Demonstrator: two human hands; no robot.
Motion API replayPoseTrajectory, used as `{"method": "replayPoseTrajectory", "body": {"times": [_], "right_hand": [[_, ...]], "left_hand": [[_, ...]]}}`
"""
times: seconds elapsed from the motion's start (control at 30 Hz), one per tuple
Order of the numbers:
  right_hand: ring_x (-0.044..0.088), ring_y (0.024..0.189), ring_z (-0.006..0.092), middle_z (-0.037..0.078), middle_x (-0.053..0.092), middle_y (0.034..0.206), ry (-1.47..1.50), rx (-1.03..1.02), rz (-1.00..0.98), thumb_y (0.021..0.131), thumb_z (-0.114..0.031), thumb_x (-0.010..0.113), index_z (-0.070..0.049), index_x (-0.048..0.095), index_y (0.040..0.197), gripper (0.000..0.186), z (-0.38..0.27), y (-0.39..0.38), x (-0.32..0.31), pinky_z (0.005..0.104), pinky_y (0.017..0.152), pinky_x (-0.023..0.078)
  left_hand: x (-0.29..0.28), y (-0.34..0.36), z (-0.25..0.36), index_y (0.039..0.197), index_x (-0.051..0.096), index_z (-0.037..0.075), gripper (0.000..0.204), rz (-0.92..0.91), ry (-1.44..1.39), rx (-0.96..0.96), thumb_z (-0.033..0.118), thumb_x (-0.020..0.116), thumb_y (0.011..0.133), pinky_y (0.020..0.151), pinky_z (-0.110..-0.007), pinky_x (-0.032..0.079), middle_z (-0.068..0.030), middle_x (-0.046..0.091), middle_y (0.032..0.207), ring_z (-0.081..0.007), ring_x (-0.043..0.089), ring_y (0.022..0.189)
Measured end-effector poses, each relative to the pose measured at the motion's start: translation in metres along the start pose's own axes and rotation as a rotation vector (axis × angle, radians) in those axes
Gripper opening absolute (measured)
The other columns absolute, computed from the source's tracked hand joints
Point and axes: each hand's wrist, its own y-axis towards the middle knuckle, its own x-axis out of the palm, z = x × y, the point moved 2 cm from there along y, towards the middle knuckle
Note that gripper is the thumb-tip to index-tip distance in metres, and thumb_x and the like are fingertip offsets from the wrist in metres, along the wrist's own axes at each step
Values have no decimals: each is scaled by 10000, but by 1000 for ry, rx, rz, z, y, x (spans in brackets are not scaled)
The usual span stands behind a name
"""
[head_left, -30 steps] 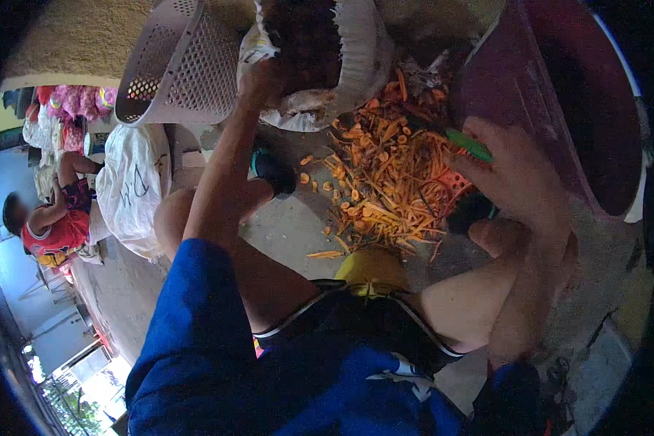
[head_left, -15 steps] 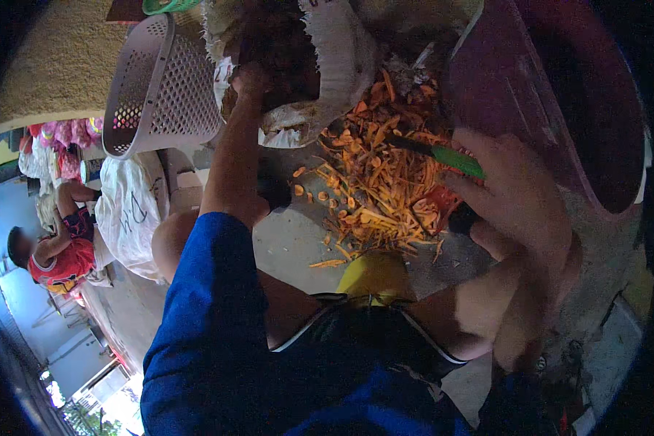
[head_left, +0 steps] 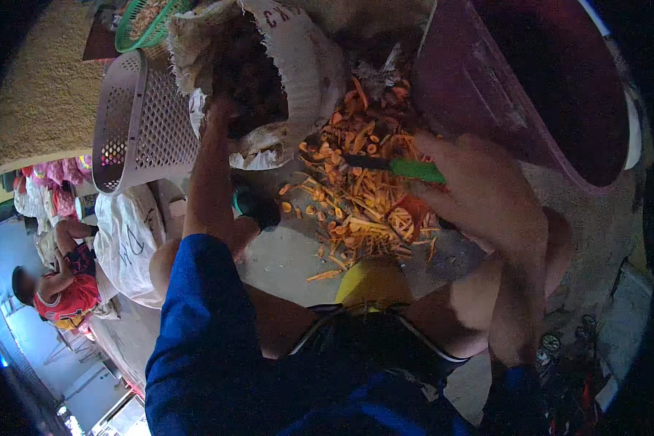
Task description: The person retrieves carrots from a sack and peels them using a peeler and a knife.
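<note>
My left hand (head_left: 219, 110) reaches into an open, frayed woven sack (head_left: 309, 83) full of dark contents; its fingertips are lost in shadow. My right hand (head_left: 476, 192) grips the green handle of a knife (head_left: 414, 170), its dark blade pointing left over a heap of orange peelings and sliced pieces (head_left: 341, 218) on the concrete floor. A red plastic object (head_left: 414, 225) lies partly under that hand among the scraps. Between my legs, below the heap, is something yellow (head_left: 370, 283).
A pale perforated basket (head_left: 167, 123) and a green basket (head_left: 144, 29) stand upper left. A large purple tub (head_left: 472, 80) is at upper right. White sacks (head_left: 127, 236) lie left, beside a seated person in red (head_left: 65, 294). Hanging bags line the far left.
My left hand has moved from the sack's edge into its mouth. My right hand has shifted left with the knife, whose blade now shows. The view has shifted, bringing the green basket into sight.
</note>
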Motion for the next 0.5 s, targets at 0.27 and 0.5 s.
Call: {"method": "replayPoseTrajectory", "body": {"times": [0.27,0.5], "right_hand": [[649,840,416,222,647,838,-11,90,-90,843,-321,701,-50,594,982,323,5,5,-9,525,734,510],[657,872,382,205,654,895,-24,100,-73,850,-290,728,-54,598,1117,379,-5,2,-19,471,749,507]], "left_hand": [[35,-44,-5,1197,662,151,351,108,-3,180,355,600,919,839,-438,542,-105,674,1131,-226,666,988],[-10,-167,-58,1218,648,145,366,341,-11,290,354,589,922,836,-435,536,-97,669,1122,-219,660,962]]}}
